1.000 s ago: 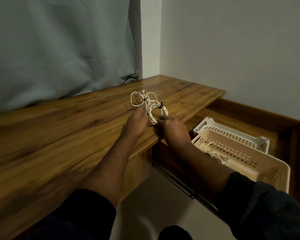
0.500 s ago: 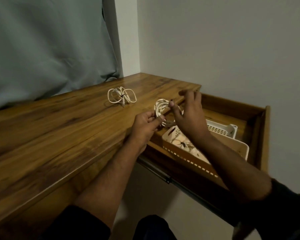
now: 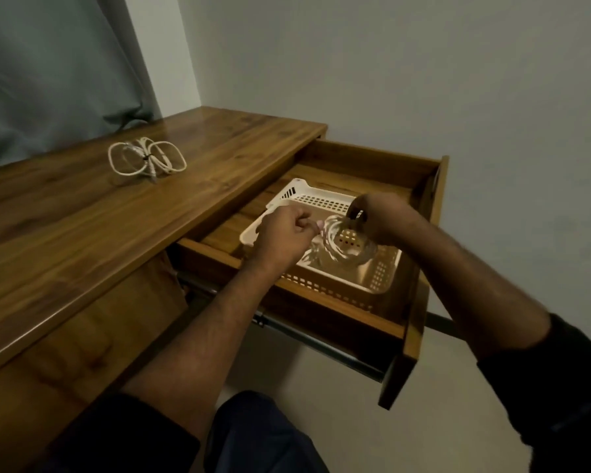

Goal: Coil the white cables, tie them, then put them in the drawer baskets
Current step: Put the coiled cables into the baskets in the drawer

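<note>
Now both hands over the basket (image 3: 372,288) in the drawer (image 3: 420,268): left hand (image 3: 284,233) & right hand (image 3: 379,216) pinch a blurred cable coil (image 3: 338,247); 2nd tied coil (image 3: 147,160) well left of it, on the table (image 3: 82,233).

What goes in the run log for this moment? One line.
both hands lowering blurred coiled cable into near basket | tied cable on desk | drawer open

coiled cable (image 3: 338,245): motion-blurred over near basket (image 3: 382,278), tie and loop count unreadable | left hand (image 3: 280,233): hides basket's left part, grip unclear | right hand (image 3: 379,216): fingertips blurred, hold uncertain | far basket (image 3: 318,199): mostly covered | sleeves: cut by frame edge
</note>
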Demonstrator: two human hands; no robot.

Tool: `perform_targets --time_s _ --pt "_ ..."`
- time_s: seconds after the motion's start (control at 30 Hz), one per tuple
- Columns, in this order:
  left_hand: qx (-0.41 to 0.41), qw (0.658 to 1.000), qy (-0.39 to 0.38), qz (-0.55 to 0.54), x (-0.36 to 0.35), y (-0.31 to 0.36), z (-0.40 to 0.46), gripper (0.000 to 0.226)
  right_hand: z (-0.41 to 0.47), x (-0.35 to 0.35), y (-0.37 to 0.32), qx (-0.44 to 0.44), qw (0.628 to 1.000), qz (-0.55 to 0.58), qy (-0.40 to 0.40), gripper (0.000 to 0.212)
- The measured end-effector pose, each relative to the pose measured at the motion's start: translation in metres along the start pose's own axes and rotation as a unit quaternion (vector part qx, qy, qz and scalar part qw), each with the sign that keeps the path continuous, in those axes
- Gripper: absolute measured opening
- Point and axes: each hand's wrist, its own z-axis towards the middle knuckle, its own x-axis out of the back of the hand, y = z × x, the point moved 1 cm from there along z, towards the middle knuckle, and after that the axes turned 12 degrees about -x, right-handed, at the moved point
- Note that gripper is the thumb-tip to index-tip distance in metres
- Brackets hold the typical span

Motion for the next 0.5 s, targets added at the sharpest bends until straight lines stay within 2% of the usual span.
perform_targets --time_s 0.17,0.33,0.5 --pt "-0.058 0.993 0.062 0.087 -0.005 0.005 -0.002 0.022 0.000 -0.026 0.006 0.032 0.991 -0.115 -0.062 0.026" --pt "-0.050 0.990 0.045 0.124 -0.003 0.002 -0.006 0.032 0.005 -0.042 0.001 0.027 0.986 -0.143 -0.083 0.028" --pt "-0.037 0.987 0.059 0.143 0.009 -0.002 -0.011 0.034 0.001 -0.033 -0.005 0.031 0.993 -0.109 -0.021 0.026"
